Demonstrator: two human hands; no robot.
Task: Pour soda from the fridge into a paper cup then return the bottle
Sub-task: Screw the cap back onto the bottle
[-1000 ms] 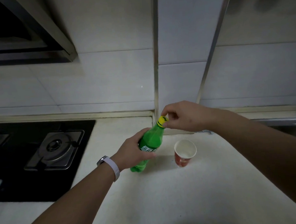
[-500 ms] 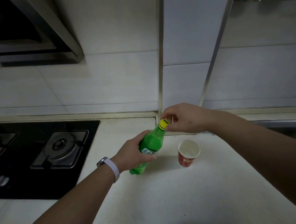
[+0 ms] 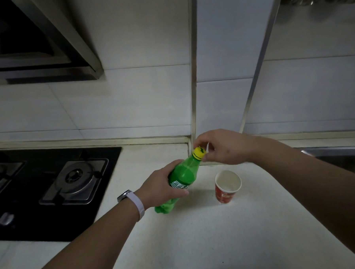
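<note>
A green soda bottle (image 3: 184,175) with a yellow cap (image 3: 199,153) stands on the white counter (image 3: 198,236), leaning to the right. My left hand (image 3: 162,186) wraps around its body at the label. The fingertips of my right hand (image 3: 220,147) pinch the cap from above and from the right. A red paper cup (image 3: 227,186) with a white inside stands upright just right of the bottle, apart from it and under my right wrist. The cup looks empty.
A black gas hob (image 3: 52,188) with a burner fills the counter's left side. A range hood (image 3: 34,43) hangs above it. The steel sink rim (image 3: 338,152) shows at the right edge. The tiled wall with metal corner strips stands close behind the bottle.
The bottle, cup and left hand keep their places. My right hand's fingers have shifted slightly around the yellow cap. The camera view has drifted a little.
</note>
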